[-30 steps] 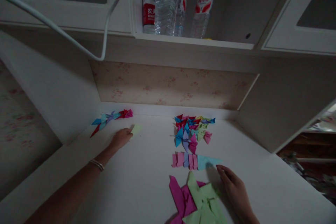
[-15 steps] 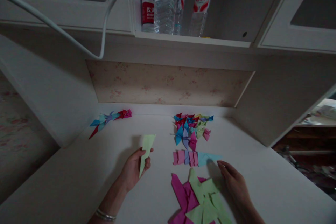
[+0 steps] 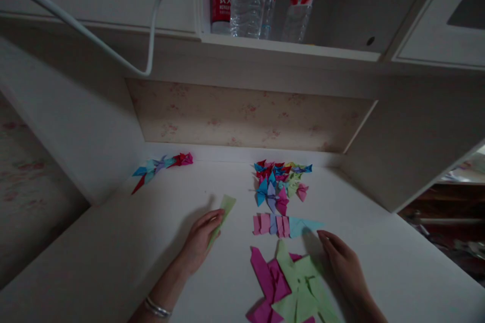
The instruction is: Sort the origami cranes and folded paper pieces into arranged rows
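Note:
My left hand [image 3: 204, 237] is closed around a folded strip of light green paper [image 3: 228, 204], whose upper end sticks out beyond the fingers. My right hand [image 3: 343, 262] hovers at the right with thumb and fingers pinched together. Its fingertips are at the pointed end of a light blue folded paper [image 3: 301, 227]; whether anything is between them is hidden. That blue piece ends a row of pink folded papers [image 3: 264, 224] with one lilac piece among them. Nearer me lies a pile of larger green folded papers [image 3: 299, 287] and magenta folded papers [image 3: 261, 272].
Several colourful paper cranes [image 3: 278, 186] are clustered at the back of the white desk [image 3: 212, 292]. A line of folded paper pieces [image 3: 161, 165] lies at the back left. Overhead, plastic bottles [image 3: 248, 5] stand on a shelf, and a white cable [image 3: 113, 58] hangs down.
My left hand has turned the green strip, so it tilts more to the right and the hand's back shows more. My right hand has barely moved. The view has shifted slightly.

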`<state>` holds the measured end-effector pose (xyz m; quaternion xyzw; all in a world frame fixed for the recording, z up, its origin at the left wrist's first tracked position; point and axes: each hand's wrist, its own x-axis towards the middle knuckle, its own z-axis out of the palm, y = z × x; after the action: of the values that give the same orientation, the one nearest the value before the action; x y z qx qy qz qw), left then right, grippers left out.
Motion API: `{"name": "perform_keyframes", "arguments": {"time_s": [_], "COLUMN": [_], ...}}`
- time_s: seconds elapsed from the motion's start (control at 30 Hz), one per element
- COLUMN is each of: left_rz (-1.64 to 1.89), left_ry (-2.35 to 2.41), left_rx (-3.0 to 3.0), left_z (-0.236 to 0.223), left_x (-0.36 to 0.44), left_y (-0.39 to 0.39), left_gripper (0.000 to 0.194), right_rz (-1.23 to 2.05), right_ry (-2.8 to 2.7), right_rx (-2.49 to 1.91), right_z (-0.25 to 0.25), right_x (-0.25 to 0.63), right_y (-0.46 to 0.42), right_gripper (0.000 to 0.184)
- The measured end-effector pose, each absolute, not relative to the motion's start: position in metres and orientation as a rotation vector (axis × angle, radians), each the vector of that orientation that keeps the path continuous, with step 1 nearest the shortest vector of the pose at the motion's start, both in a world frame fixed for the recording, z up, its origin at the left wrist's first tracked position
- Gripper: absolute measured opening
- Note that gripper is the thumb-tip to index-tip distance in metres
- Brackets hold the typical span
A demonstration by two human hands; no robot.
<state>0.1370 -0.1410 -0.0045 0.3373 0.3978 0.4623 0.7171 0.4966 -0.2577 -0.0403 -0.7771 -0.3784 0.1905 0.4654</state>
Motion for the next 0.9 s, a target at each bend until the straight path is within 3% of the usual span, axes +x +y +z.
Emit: {"name": "perform_keyframes", "arguments": {"time_s": [0.43, 0.53, 0.73, 0.9], "left_rz": [1.085, 1.025, 1.027, 1.105], "left_ry": [0.969, 0.936, 0.939, 1.016], "left_rx": [1.019, 1.028, 1.097, 1.185], "left_z": [-0.013, -0.012, -0.015, -0.015], "left_x": [0.139, 0.139, 0.141, 0.142], "left_y": [-0.138, -0.139, -0.137, -0.137], "left_gripper": [0.067, 0.060, 0.023, 0.023], "right_rz": [0.484, 0.496, 0.501, 0.524], "right_ry": [-0.922, -0.912, -0.907, -0.864], "right_rx": [-1.908, -1.905, -1.911, -1.896], "right_z": [-0.037, -0.035, -0.043, -0.045], "right_x": [0.493, 0.491, 0.496, 0.497], "right_y": [-0.257, -0.258, -0.257, -0.256], "right_gripper": [0.051, 0.052, 0.048, 0.049]}}
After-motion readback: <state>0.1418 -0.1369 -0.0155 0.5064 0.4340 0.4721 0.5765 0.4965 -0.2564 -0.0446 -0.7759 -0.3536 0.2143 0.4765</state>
